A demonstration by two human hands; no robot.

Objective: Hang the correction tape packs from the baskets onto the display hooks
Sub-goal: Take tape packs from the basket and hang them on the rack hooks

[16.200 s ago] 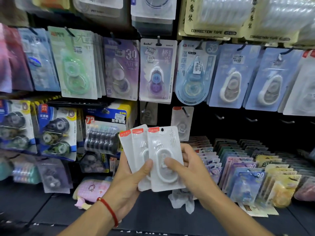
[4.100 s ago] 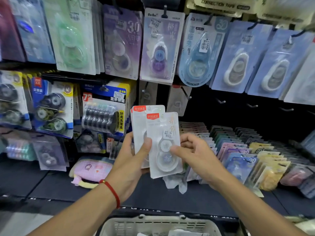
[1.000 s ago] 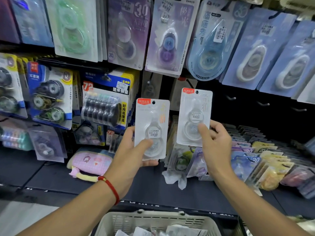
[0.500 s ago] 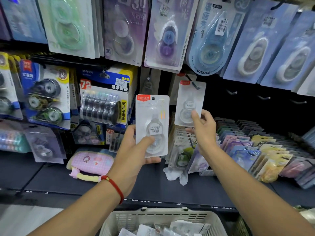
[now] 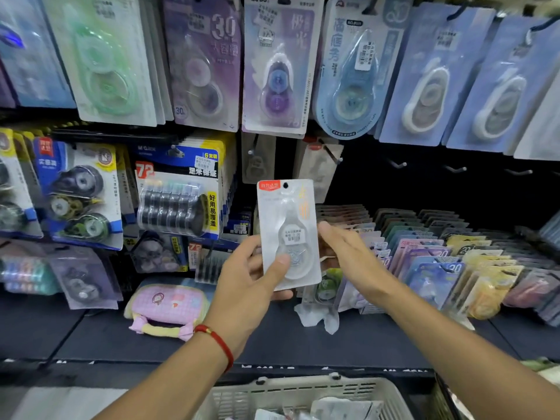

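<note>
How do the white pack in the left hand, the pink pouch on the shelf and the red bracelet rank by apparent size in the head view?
1. White pack, though nearest the camera.
2. Pink pouch, close behind.
3. Red bracelet, clearly smallest.

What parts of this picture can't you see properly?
- Right hand: its fingers reach behind the held pack in the left hand, so whether they touch it is unclear.
- Pack on the hook: dim and half hidden by the packs hanging above it.
- Basket: cut off by the bottom edge, so its contents can't be counted.
- Price sticker: print too small to read.
</note>
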